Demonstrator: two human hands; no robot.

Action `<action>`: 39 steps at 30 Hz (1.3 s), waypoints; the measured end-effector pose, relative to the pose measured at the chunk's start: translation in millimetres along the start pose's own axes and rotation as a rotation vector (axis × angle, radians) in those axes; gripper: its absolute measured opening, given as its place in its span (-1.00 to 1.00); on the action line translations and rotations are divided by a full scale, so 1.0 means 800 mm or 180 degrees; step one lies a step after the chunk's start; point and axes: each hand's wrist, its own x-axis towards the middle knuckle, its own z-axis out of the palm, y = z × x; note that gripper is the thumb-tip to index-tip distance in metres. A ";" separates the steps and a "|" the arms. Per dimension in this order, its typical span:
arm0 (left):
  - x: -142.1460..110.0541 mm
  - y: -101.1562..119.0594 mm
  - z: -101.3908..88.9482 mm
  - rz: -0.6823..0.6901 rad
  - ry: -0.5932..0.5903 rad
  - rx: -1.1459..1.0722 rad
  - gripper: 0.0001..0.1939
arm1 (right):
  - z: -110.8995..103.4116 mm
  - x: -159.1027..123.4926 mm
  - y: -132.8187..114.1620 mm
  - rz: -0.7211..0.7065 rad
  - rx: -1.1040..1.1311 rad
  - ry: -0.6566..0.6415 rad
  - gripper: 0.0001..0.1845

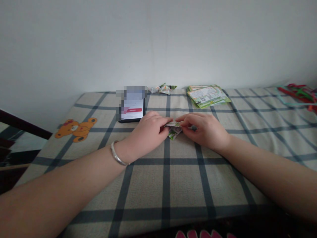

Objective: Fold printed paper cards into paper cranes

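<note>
Between my two hands is a small folded piece of printed paper (174,132), green and white, its lower corner pointing toward me. My left hand (152,130), with a silver bangle at the wrist, pinches its left side between thumb and fingers. On the other side, my right hand (203,129) grips the right edge with closed fingertips. Part of the paper is hidden behind the fingers. Farther back lie folded paper pieces (166,88) with similar printing, and to their right a stack of green printed sheets (208,96).
A phone (132,107) with a lit, partly blurred screen lies beyond my left hand. An orange bear figure (76,129) is at the left of the checked tablecloth (146,188). Red and green items (299,94) lie at the far right. A white wall (158,43) stands behind.
</note>
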 end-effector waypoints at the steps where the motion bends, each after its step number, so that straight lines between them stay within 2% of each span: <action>1: 0.000 0.000 -0.001 0.0000 0.0001 0.0003 -0.67 | 0.000 0.000 0.000 0.0023 -0.0022 -0.0022 -0.93; 5: 0.000 -0.001 -0.003 0.0074 -0.0035 0.0092 -0.66 | -0.002 0.000 -0.001 0.0041 -0.0048 -0.0073 -0.93; 10: 0.000 -0.011 -0.005 0.0343 -0.0062 0.0104 -0.66 | -0.005 0.000 0.002 -0.0162 0.0006 -0.0149 -0.90; 20: 0.000 -0.025 -0.018 0.0707 -0.0200 -0.0029 -0.77 | -0.007 -0.006 0.013 -0.0666 -0.0132 -0.0367 -0.80; 25: 0.001 -0.033 -0.020 0.0770 -0.0183 0.0018 -0.80 | -0.009 -0.006 0.010 -0.0779 -0.0218 -0.0470 -0.76; 32: 0.003 -0.041 -0.026 0.0944 -0.0388 -0.0024 -0.79 | -0.009 -0.003 0.003 -0.1012 -0.0288 -0.0549 -0.73; 39: 0.004 -0.043 -0.027 0.1001 -0.0460 -0.0009 -0.78 | -0.009 -0.002 0.004 -0.1016 -0.0284 -0.0671 -0.73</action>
